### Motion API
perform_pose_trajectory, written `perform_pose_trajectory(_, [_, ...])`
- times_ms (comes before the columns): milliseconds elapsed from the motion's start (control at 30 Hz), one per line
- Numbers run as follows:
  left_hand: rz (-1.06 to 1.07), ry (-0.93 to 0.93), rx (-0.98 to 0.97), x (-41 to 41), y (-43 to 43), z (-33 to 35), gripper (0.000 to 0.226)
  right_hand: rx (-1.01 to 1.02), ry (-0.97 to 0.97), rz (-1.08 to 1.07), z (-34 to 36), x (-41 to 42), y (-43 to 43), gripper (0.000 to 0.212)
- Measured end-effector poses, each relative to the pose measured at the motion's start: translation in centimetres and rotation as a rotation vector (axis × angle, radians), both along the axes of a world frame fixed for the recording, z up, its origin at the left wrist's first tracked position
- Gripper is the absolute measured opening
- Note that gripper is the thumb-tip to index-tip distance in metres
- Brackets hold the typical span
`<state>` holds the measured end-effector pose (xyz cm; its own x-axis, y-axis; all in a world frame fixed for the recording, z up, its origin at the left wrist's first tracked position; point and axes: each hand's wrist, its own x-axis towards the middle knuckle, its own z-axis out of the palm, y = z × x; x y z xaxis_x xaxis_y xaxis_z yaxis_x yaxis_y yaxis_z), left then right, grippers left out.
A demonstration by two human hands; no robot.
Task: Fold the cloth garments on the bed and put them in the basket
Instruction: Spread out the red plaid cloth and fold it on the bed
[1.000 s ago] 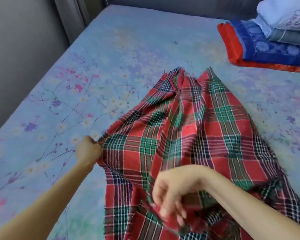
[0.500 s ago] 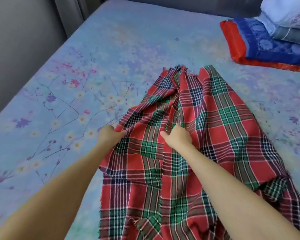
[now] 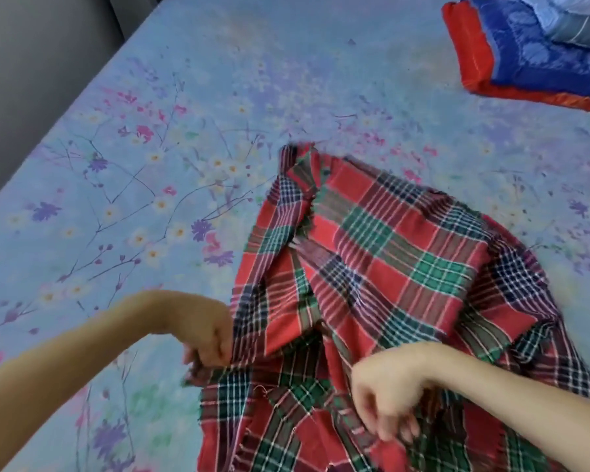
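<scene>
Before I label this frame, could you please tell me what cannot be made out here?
- Head view: basket not in frame.
- Folded pile: cut off by the top and right edges.
- Plaid cloth: near end runs past the bottom edge.
- Left hand and right hand: fingertips motion-blurred, partly buried in cloth; exact grip unclear.

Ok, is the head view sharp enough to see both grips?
Head view: even, soft light, no glare; left hand and right hand are motion-blurred, fingers smeared, though both seem to pinch the plaid cloth; bed edges bow from the wide lens.

left hand [image 3: 209, 338] and right hand [image 3: 385, 396] gripping plaid cloth [image 3: 382, 267], floral bed [image 3: 184, 131]
</scene>
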<state>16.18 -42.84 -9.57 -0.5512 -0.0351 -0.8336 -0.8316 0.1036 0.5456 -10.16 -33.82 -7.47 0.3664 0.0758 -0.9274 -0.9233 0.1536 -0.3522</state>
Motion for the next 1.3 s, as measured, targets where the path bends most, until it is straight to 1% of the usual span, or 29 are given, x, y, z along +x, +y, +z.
perform_pose_trajectory(33, [-0.018,-0.021,0.043,0.2,0.5,0.1,0.018,0.02,0.014,0.025,0.4,-0.4,0.3,0.009])
perform_pose_trajectory(67, [-0.003,-0.035,0.094,0.2,0.7,0.3,0.016,-0.048,0.022,0.005,0.7,-0.9,0.1,0.007])
perform_pose_trajectory(100, [0.025,-0.047,0.158,0.2,0.6,0.4,0.014,-0.185,0.031,-0.032,0.9,-1.1,-0.7,0.013])
perform_pose_trajectory(167, [0.081,-0.093,0.196,0.0,-0.2,0.7,0.011,-0.584,0.063,-0.134,0.6,-1.3,-2.9,0.021])
perform_pose_trajectory(200, [0.123,-0.124,0.134,-0.4,-0.8,0.8,0.01,-0.818,0.086,-0.196,0.3,-1.1,-4.2,0.024])
perform_pose_trajectory(233, [0.202,-0.155,0.01,-0.8,-1.6,0.4,0.008,-1.018,0.121,-0.248,-0.1,-0.6,-5.4,0.028])
perform_pose_trajectory(267, [0.318,-0.174,-0.15,-1.3,-2.5,-0.2,0.009,-1.155,0.149,-0.285,-0.9,0.2,-6.6,0.034])
perform_pose_trajectory(300, [0.455,-0.18,-0.329,-1.8,-3.7,-1.0,0.016,-1.236,0.166,-0.308,-1.6,1.1,-7.6,0.041])
perform_pose_trajectory(367, [0.652,-0.201,-0.654,-3.3,-5.8,-2.4,0.036,-1.288,0.207,-0.261,-3.0,3.2,-9.0,0.053])
perform_pose_trajectory(400, [0.71,-0.226,-0.748,-4.1,-6.5,-3.1,0.044,-1.281,0.26,-0.205,-3.7,4.3,-9.3,0.054])
perform_pose_trajectory(433, [0.776,-0.242,-0.8,-4.9,-6.9,-3.8,0.05,-1.268,0.319,-0.134,-4.3,5.3,-9.5,0.047])
perform_pose_trajectory(467, [0.86,-0.248,-0.823,-5.7,-6.9,-4.5,0.052,-1.26,0.35,-0.089,-4.9,6.0,-9.4,0.033])
perform_pose_trajectory(500, [0.961,-0.224,-0.812,-6.4,-6.9,-5.1,0.051,-1.266,0.356,-0.125,-5.3,6.4,-9.2,0.015])
perform_pose_trajectory(533, [1.065,-0.154,-0.783,-7.1,-6.8,-5.5,0.046,-1.278,0.325,-0.257,-5.6,6.3,-9.1,0.005])
perform_pose_trajectory(600, [1.224,0.046,-0.737,-8.1,-5.9,-5.2,0.024,-1.288,0.198,-0.738,-5.3,4.9,-8.3,0.013])
perform_pose_trajectory(667, [1.246,0.225,-0.83,-7.9,-4.1,-3.4,0.015,-1.285,0.072,-1.257,-4.0,2.2,-7.2,0.016])
perform_pose_trajectory(700, [1.219,0.297,-0.86,-7.2,-2.8,-2.4,0.014,-1.277,0.08,-1.429,-3.6,0.3,-6.6,0.017])
perform_pose_trajectory(733, [1.158,0.346,-0.839,-6.2,-1.2,-1.1,0.012,-1.267,0.134,-1.498,-3.2,-1.6,-6.0,0.02])
perform_pose_trajectory(767, [1.068,0.38,-0.743,-5.0,0.3,-0.2,0.01,-1.247,0.218,-1.468,-3.0,-3.4,-5.4,0.024])
perform_pose_trajectory(800, [0.943,0.354,-0.592,-3.8,2.0,0.6,0.006,-1.208,0.319,-1.372,-3.1,-5.0,-5.0,0.026])
perform_pose_trajectory(867, [0.718,0.165,-0.4,-1.3,4.1,0.9,0.007,-1.083,0.499,-1.101,-3.4,-6.9,-4.5,0.02])
perform_pose_trajectory(933, [0.733,0.056,-0.213,0.4,4.2,0.4,0.015,-1.042,0.632,-0.828,-3.5,-6.7,-4.1,0.014])
perform_pose_trajectory(967, [0.807,0.033,-0.086,0.7,3.7,0.1,0.019,-1.12,0.681,-0.732,-3.5,-6.3,-4.0,0.016])
perform_pose_trajectory(1033, [1.088,-0.051,0.146,1.2,2.3,-1.3,0.026,-1.44,0.674,-0.664,-3.2,-5.1,-3.9,0.021])
perform_pose_trajectory(1067, [1.268,-0.091,0.254,1.4,1.5,-2.4,0.029,-1.616,0.618,-0.651,-3.1,-4.3,-3.9,0.023])
perform_pose_trajectory(1133, [1.542,-0.124,0.397,1.5,0.1,-4.5,0.039,-1.826,0.485,-0.54,-3.2,-2.9,-4.1,0.024])
perform_pose_trajectory(1200, [1.694,-0.103,0.463,1.1,-0.9,-6.1,0.043,-1.842,0.414,-0.355,-3.6,-2.2,-4.5,0.03])
perform_pose_trajectory(1267, [1.875,-0.066,0.503,0.4,-1.6,-6.6,0.034,-1.724,0.426,-0.183,-3.4,-1.7,-4.9,0.033])
perform_pose_trajectory(1300, [1.944,-0.04,0.502,-0.1,-2.1,-6.6,0.027,-1.671,0.451,-0.128,-3.1,-1.7,-5.1,0.029])
